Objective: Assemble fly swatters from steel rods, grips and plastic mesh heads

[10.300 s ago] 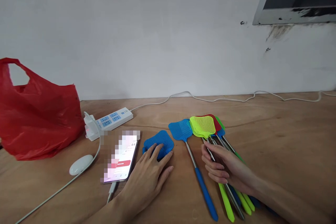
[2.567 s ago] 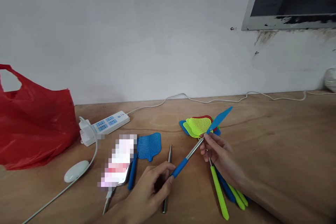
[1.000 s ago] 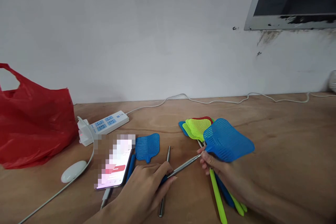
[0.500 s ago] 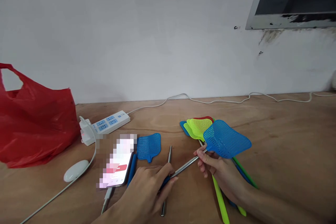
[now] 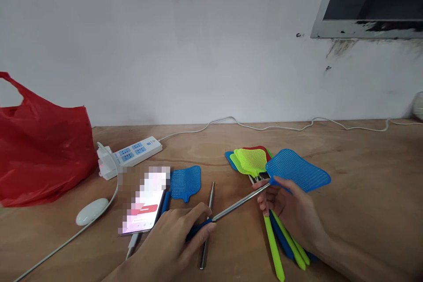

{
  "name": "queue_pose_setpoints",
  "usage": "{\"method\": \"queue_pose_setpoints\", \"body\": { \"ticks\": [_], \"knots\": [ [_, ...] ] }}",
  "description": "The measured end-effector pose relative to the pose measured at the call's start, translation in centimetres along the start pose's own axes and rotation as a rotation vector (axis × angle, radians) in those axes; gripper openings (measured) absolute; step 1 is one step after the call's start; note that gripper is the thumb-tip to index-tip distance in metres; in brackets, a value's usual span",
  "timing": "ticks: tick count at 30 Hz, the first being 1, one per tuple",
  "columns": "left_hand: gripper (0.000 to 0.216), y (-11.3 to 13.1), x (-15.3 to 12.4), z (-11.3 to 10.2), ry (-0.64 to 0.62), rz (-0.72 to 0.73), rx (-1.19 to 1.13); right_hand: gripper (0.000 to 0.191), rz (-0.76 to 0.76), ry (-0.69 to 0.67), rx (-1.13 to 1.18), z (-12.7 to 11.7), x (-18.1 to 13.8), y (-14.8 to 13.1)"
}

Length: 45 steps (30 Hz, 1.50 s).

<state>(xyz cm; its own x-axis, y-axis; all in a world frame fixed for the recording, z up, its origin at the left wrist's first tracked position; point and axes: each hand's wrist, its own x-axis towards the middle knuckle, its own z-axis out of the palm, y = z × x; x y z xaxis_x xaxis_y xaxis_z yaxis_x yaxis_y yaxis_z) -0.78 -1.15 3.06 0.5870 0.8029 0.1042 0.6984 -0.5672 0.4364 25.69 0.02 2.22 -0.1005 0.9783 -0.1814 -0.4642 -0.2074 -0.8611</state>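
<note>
A blue fly swatter (image 5: 297,171) with a metal rod is held between both hands, tilted up to the right. My left hand (image 5: 176,233) is closed round its blue handle. At the neck below the mesh head, my right hand (image 5: 294,207) pinches it. Under that hand lies a pile of fly swatters (image 5: 253,161) with yellow-green, red and blue heads, their handles pointing toward me. A loose metal rod (image 5: 205,246) lies partly behind my left fingers. Farther left is a separate blue swatter head (image 5: 185,183), and a blue handle (image 5: 165,202) shows beside the phone.
A lit phone (image 5: 145,211) with a cable lies left of my left hand. Behind it sits a white power strip (image 5: 139,152); a white mouse-shaped object (image 5: 91,211) and a red plastic bag (image 5: 46,154) are at the left. A thin white cord (image 5: 271,128) runs along the wall.
My right hand has moved right, up to the swatter's neck, and the blue head has shifted right with it. More of the metal rod shows between my hands. The left hand moved slightly left.
</note>
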Motion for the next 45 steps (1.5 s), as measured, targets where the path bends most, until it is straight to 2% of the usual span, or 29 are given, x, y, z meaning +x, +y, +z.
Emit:
{"method": "queue_pose_setpoints", "body": {
  "ticks": [4,8,12,24,33,38,45],
  "knots": [
    [0.037,-0.6,-0.8,0.1,-0.063,-0.023,-0.015,0.044,0.011,0.055,0.003,-0.6,-0.1,-0.9],
    [0.041,-1.1,-1.1,0.2,-0.043,-0.091,-0.099,0.036,-0.044,0.195,0.031,-0.9,0.3,-1.1],
    [0.043,-1.2,-0.8,0.1,-0.040,-0.098,-0.091,0.036,-0.064,0.237,0.048,-0.6,0.7,-1.0],
    [0.045,-1.2,-0.1,0.4,-0.087,-0.089,0.016,0.040,-0.153,0.211,0.035,0.0,0.4,0.8],
    [0.040,0.7,0.4,0.3,-0.189,-0.102,0.106,0.041,-0.198,0.121,-0.017,0.9,-0.8,2.0],
    [0.035,0.9,0.7,0.4,-0.159,-0.092,0.114,0.043,-0.215,0.114,-0.015,1.7,-1.2,2.4],
    [0.038,1.4,0.4,0.9,-0.079,-0.049,0.088,0.047,-0.112,0.046,-0.051,2.7,-1.1,2.1]
  ]
}}
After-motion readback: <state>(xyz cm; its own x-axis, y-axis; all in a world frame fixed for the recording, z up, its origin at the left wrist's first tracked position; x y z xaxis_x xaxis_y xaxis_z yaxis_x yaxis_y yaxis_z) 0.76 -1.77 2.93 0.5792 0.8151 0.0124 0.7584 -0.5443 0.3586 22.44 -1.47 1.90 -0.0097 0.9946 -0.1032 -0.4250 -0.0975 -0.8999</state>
